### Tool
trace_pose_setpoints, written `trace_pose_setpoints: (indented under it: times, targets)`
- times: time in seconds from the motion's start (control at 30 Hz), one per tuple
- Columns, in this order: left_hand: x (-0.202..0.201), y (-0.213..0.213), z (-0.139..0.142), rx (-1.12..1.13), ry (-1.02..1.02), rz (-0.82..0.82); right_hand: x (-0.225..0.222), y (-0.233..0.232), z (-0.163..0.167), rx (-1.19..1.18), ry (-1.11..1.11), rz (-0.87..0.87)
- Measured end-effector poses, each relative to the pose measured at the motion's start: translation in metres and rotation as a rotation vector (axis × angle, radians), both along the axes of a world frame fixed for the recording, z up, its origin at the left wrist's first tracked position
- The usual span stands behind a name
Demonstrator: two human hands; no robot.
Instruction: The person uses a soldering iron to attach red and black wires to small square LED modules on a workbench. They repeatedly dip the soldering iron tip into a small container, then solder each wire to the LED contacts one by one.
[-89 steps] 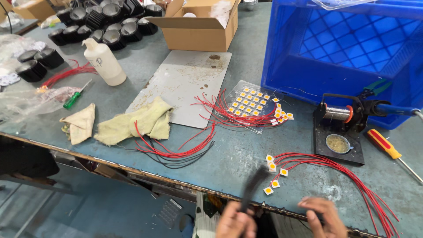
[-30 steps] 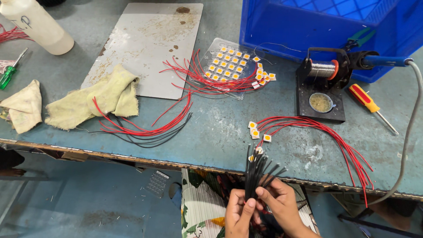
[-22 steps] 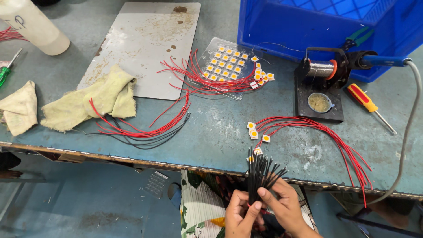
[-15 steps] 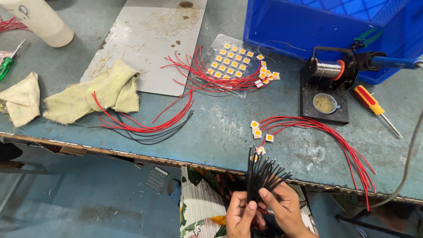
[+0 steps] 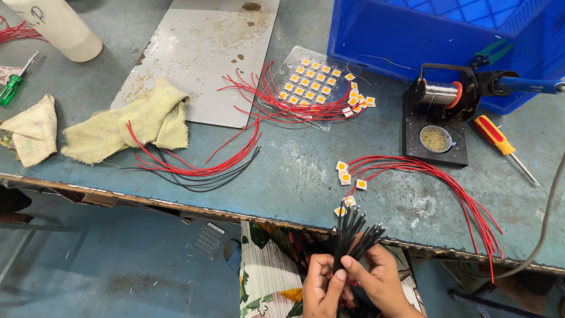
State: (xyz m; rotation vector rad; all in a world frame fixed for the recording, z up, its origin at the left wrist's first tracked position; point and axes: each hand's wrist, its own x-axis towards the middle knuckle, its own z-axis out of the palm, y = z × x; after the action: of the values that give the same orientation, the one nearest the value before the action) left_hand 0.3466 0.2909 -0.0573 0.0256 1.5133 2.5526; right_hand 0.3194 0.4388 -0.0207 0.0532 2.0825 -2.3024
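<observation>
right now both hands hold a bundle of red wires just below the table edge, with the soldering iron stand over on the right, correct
Not quite: the bundle of wires in the left hand and right hand is black, not red, as the head view shows. It is just below the table edge, and the soldering iron stand is on the right.

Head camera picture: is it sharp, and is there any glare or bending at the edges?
Head view: mostly sharp, the black wires between left hand and right hand crisp; light soft and even, shadows faint; mild sheen on the metal plate; the bench edge bows slightly, a wide-lens effect.
</observation>
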Motion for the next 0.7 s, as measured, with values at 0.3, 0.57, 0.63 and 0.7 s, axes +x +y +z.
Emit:
trace_pose_setpoints:
  times: [0.3, 0.57, 0.63, 0.7]
  targets:
    - [-0.002, 0.006, 0.006, 0.119, -0.071, 0.162, -0.003, -0.006, -0.006, -0.093, 0.096, 0.079]
    - [-0.004, -0.005, 0.011, -0.061, 0.000, 0.015, 0.000, 0.000, -0.010, -0.072, -0.119, -0.025]
    - [-0.004, -0.005, 0.011, -0.077, 0.003, 0.010, 0.000, 0.002, -0.009, -0.052, -0.100, -0.004]
    - [-0.004, -0.004, 0.012, -0.088, -0.004, 0.015, -0.001, 0.003, -0.009, -0.051, -0.065, 0.030]
